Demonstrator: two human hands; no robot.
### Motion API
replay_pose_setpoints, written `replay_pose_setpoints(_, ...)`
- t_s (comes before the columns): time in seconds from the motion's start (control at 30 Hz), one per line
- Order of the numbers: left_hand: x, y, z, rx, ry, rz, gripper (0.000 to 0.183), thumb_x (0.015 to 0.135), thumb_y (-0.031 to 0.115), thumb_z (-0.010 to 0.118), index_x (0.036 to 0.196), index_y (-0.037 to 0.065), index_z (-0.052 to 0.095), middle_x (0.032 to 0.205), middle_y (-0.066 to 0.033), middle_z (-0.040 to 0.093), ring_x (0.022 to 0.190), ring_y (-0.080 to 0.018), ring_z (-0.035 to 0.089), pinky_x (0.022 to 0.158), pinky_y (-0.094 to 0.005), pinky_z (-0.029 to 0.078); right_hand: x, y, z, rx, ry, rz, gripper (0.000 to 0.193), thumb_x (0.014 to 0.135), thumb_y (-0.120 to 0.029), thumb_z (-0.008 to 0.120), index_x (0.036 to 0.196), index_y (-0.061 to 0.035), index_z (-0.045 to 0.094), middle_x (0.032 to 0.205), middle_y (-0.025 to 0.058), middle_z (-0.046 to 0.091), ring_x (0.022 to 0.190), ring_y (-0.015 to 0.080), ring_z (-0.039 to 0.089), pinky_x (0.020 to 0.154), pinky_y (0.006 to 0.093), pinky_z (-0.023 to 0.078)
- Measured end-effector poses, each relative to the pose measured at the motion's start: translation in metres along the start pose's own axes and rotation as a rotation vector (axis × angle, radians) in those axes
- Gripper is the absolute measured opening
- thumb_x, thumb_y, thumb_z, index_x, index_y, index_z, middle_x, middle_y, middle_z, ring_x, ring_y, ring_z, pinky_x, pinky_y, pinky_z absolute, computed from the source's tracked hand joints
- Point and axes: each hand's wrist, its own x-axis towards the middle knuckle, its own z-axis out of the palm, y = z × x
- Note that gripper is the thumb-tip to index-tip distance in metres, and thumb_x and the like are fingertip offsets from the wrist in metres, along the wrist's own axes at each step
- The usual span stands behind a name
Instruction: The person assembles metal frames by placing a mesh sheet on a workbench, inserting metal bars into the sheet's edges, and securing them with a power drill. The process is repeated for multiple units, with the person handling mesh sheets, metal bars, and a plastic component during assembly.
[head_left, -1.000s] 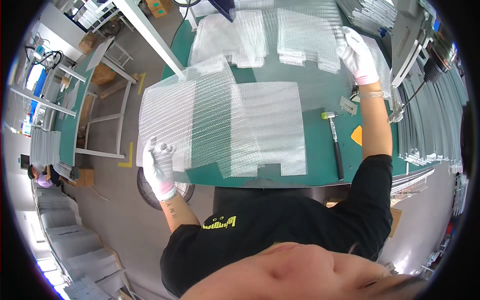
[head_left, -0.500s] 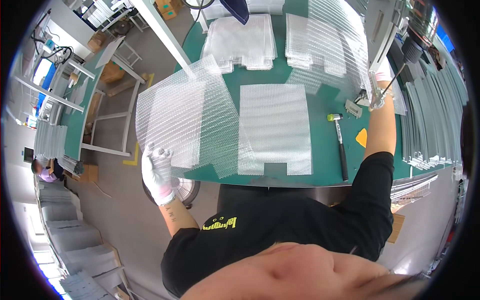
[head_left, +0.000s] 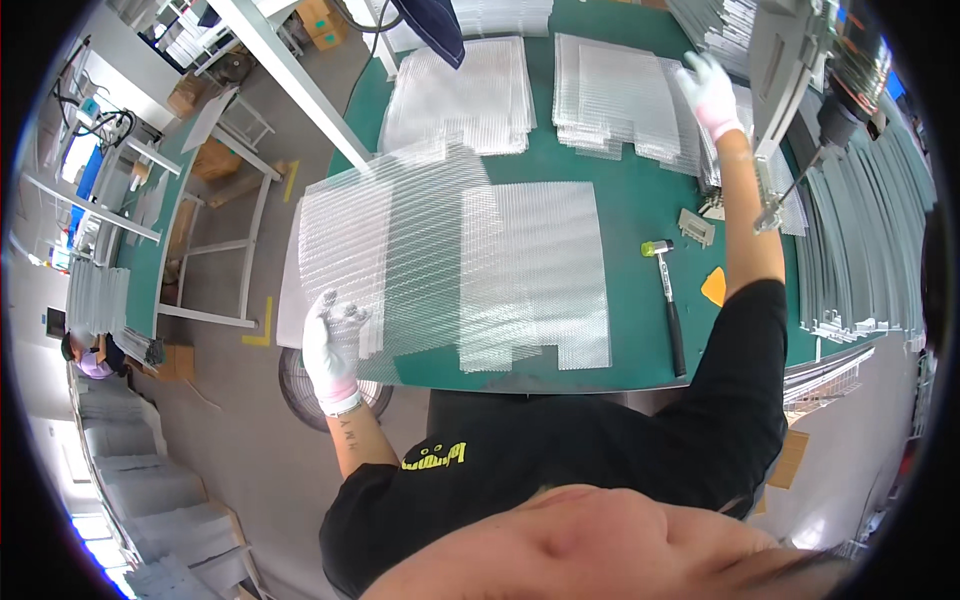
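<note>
My left hand (head_left: 328, 350), in a white glove, grips the near left edge of a translucent mesh sheet (head_left: 425, 255). That sheet lies tilted over the table's left part and overlaps a notched mesh sheet (head_left: 560, 270) lying flat. Pale sheet material shows beneath its left side. My right hand (head_left: 708, 95), also gloved, reaches to the far right with its fingers apart and nothing visible in them. It is over the right edge of a stack of notched mesh sheets (head_left: 610, 95). Another such stack (head_left: 460, 95) lies to the left of that one.
A drill (head_left: 845, 100) on an upright stand hangs close to my right forearm. On the green table (head_left: 635, 330) lie a hammer (head_left: 669, 310), a yellow piece (head_left: 713, 286) and a grey fixture (head_left: 696, 228). Long grey strips (head_left: 855, 240) line the right side. A floor fan (head_left: 305, 390) stands below the left edge.
My right hand has come out from behind the drill stand, farther back. The mesh sheet raised there is gone from that place. My left hand's sheet has shifted right over the notched sheet.
</note>
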Motion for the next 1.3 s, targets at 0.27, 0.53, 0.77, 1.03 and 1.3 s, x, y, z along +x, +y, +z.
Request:
replay_pose_setpoints(0.27, -0.011, -0.043, 0.06, 0.081, -0.357, -0.113, 0.054, 0.104, 0.031, 0.05, 0.144, -0.003, 0.039, 0.12, -0.02, 0.063, 0.098, -0.0266, 0.065, 0.095, -0.0456, 0.051, -0.219, -0.223, -0.123, 1.248, -0.733, 0.32, 0.092, 0.09, -0.027, 0.068, 0.156, -0.0009, 0.01, 0.148, 0.0219, 0.04, 0.127, 0.0254, 0.048, 0.107, 0.0334, 0.04)
replay_pose_setpoints(0.53, -0.052, -0.063, 0.114, 1.147, -0.287, 0.036, 0.085, 0.083, 0.014, 0.072, 0.153, 0.003, 0.025, 0.107, -0.0124, 0.064, 0.069, -0.017, 0.057, 0.065, -0.0292, 0.052, -0.289, -0.261, -0.127, 0.672, -0.482, 0.622, 0.095, 0.08, -0.013, 0.073, 0.155, 0.0015, 0.016, 0.111, 0.0146, 0.065, 0.078, 0.0199, 0.063, 0.074, 0.0302, 0.053)
replay_pose_setpoints(0.77, -0.033, -0.105, 0.097, 1.427, -0.431, 0.163, 0.063, 0.089, 0.029, 0.067, 0.143, 0.005, 0.044, 0.111, -0.017, 0.061, 0.092, -0.0351, 0.064, 0.076, -0.0415, 0.053, -0.297, -0.247, -0.089, 0.492, -0.448, 0.531, 0.089, 0.079, -0.019, 0.075, 0.152, -0.0009, 0.028, 0.106, 0.0152, 0.066, 0.083, 0.0266, 0.065, 0.076, 0.0346, 0.053)
replay_pose_setpoints(1.03, -0.03, -0.12, 0.094, 1.498, -0.439, 0.037, 0.062, 0.089, 0.03, 0.066, 0.142, 0.006, 0.045, 0.116, -0.0158, 0.06, 0.1, -0.0333, 0.062, 0.082, -0.0401, 0.053, -0.312, -0.242, -0.065, 0.223, -0.461, 0.329, 0.07, 0.083, -0.03, 0.073, 0.143, -0.0078, 0.043, 0.113, 0.0138, 0.061, 0.1, 0.0316, 0.063, 0.082, 0.038, 0.053)
replay_pose_setpoints(1.3, -0.03, -0.128, 0.082, 1.467, -0.439, 0.119, 0.063, 0.089, 0.03, 0.066, 0.142, 0.006, 0.044, 0.118, -0.0171, 0.059, 0.096, -0.0345, 0.064, 0.08, -0.0413, 0.054, -0.31, -0.24, -0.065, 0.233, -0.536, 0.33, 0.064, 0.085, -0.033, 0.07, 0.139, -0.0086, 0.047, 0.116, 0.0134, 0.058, 0.102, 0.0324, 0.062, 0.083, 0.039, 0.053)
